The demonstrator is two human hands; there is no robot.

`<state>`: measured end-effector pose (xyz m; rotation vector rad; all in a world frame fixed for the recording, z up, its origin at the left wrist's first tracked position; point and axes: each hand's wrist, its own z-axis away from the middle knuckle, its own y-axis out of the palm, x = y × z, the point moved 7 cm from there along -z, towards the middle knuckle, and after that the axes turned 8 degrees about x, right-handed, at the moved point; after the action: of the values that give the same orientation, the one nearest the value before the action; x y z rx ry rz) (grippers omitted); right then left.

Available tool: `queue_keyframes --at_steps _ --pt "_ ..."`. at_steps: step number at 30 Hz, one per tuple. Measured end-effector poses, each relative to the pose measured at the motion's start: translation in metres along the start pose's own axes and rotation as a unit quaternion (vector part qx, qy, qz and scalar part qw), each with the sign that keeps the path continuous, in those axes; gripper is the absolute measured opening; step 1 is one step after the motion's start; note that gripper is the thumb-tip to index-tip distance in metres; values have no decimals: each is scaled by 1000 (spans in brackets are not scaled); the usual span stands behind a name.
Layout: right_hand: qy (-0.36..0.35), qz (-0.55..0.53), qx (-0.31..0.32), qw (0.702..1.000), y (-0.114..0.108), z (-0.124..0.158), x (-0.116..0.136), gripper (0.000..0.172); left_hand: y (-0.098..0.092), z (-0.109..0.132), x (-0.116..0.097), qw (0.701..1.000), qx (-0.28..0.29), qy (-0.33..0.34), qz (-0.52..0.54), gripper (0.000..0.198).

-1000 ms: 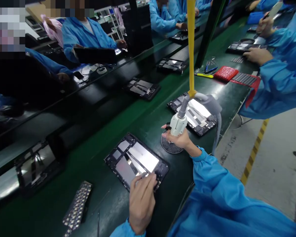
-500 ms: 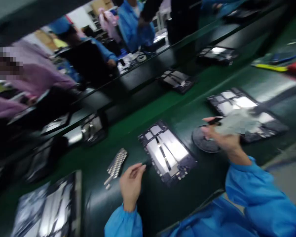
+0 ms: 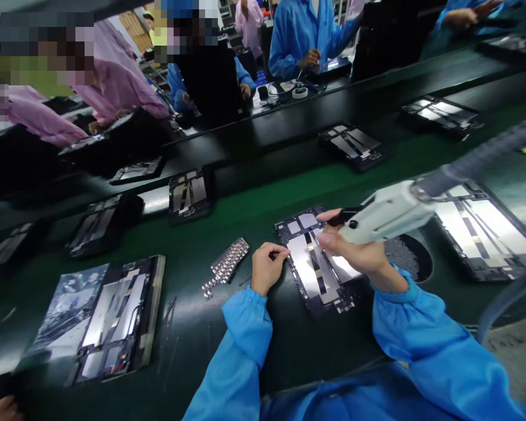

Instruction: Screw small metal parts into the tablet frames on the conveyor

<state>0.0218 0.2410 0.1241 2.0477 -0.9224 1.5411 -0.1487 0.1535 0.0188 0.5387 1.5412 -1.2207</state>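
An opened tablet [image 3: 301,252] lies in front of me, with silver panels and a dark ribbon strip in its black frame. My left hand [image 3: 268,266] is at its left edge, thumb and forefinger pinched together; what they hold, if anything, is too small to make out. In my right hand [image 3: 363,251] is a pale grey hand tool [image 3: 383,213] with a black front end and a thick ribbed hose. It is over the tablet's upper right part, partly hiding it. A round dish of small parts [image 3: 409,257] stands right of the tablet, beside my right wrist.
A sheet of small chequered parts [image 3: 230,260] lies left of my left hand. Another opened tablet [image 3: 118,316] with a clear film [image 3: 76,298] is at the left, and one more tablet [image 3: 486,234] at the right. Several tablets line the green belt [image 3: 263,196]. Co-workers sit beyond.
My right hand has brought the grey tool left from above the dish to over the middle tablet. My left hand has come to the tablet's left edge. The camera view has shifted.
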Motion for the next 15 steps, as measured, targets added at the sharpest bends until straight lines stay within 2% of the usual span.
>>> queue_keyframes --at_steps 5,8,12,15 --pt "35 -46 26 998 47 -24 -19 34 2 -1 1 1000 1 -5 4 6" --pt "56 -83 26 995 65 -34 -37 35 4 -5 10 999 22 -36 22 3" --pt "83 -88 40 992 78 -39 -54 34 7 -16 26 987 94 -114 67 10" --pt "100 -83 51 990 81 -40 -60 40 9 -23 30 971 152 -155 99 7"
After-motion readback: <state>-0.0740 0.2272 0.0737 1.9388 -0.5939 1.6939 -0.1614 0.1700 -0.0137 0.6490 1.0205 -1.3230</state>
